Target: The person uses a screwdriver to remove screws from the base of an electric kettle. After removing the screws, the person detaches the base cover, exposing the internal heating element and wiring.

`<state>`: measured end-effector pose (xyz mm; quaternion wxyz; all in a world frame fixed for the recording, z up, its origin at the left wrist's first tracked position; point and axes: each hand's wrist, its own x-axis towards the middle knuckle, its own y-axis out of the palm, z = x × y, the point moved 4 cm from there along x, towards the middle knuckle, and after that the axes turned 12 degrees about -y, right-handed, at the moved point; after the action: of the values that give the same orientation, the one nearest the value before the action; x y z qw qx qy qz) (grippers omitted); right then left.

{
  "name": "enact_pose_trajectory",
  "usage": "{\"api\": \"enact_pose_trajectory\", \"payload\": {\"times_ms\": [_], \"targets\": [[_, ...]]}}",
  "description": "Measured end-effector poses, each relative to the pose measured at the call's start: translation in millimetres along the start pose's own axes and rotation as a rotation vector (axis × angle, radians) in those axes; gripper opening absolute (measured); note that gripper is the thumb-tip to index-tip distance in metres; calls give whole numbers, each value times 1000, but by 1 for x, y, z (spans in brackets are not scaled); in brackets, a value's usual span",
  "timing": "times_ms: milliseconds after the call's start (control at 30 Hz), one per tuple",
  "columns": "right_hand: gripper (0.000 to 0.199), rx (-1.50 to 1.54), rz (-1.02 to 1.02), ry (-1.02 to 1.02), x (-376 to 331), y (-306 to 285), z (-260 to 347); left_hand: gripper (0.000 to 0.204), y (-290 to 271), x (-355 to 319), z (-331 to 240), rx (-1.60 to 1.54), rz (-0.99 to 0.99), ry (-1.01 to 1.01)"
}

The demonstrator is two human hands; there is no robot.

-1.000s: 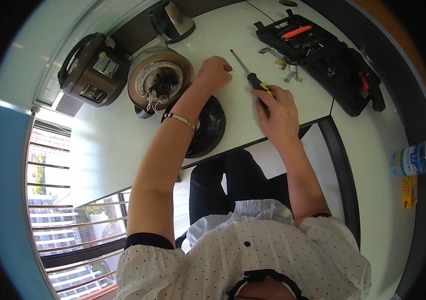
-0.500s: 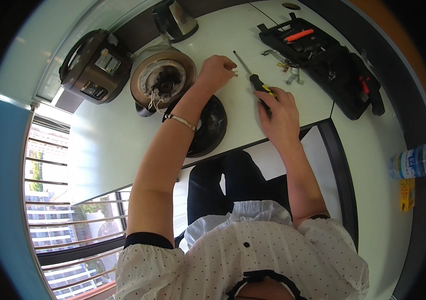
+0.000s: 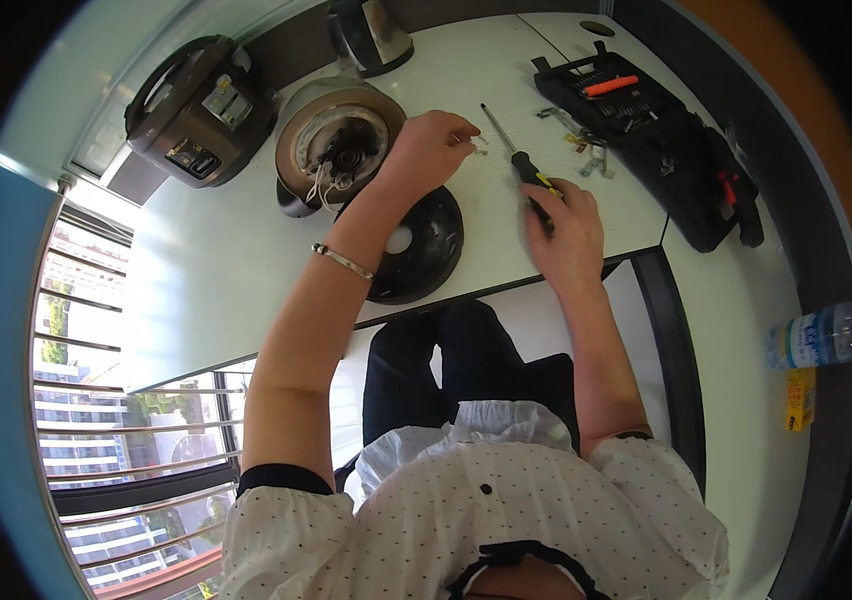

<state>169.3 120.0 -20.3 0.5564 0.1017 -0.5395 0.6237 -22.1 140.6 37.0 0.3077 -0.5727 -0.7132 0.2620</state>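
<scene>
My left hand (image 3: 430,150) is closed in a pinch over the white desk. Whatever its fingertips hold is too small to make out; tiny metal pieces (image 3: 481,150) lie right beside them. A screwdriver (image 3: 520,160) with a black and yellow handle is gripped in my right hand (image 3: 568,230), its shaft pointing away toward the back of the desk. Left of my left hand, an opened round appliance body (image 3: 291,150) shows its inside and loose white wires. A round black cover (image 3: 436,250) lies partly under my left forearm.
An open black tool case (image 3: 646,150) with an orange-handled tool (image 3: 611,86) lies at the right back, small metal parts (image 3: 591,160) beside it. A rice cooker (image 3: 201,115) and a kettle (image 3: 371,40) stand at the back left. A water bottle (image 3: 818,336) lies far right.
The whole view has shifted slightly. My left hand stays near the tiny metal pieces, more of which now show beside its fingertips. My right hand keeps its hold on the screwdriver.
</scene>
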Motion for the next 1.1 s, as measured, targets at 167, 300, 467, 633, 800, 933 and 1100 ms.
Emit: {"api": "enact_pose_trajectory", "payload": {"times_ms": [167,300,467,633,800,933,1100], "targets": [[29,-17,22,-25,1,1,3,22,-24,-29,-4,22,-94,76],[29,-53,21,-51,1,1,3,20,-39,-60,-13,-94,-157,103],[30,-76,32,-65,0,1,5,20,-57,-100,-13,-130,-322,182],[31,-76,49,-84,2,0,10,23,-75,-136,8,-67,-606,215],[34,-73,58,-120,0,-4,14,28,-85,-151,48,-47,-751,94],[34,-56,71,-188,0,-4,17,35,-91,-157,70,-30,-788,-13],[36,-39,86,-198,0,-3,16,41,-95,-160,84,-32,-805,-60]]}}
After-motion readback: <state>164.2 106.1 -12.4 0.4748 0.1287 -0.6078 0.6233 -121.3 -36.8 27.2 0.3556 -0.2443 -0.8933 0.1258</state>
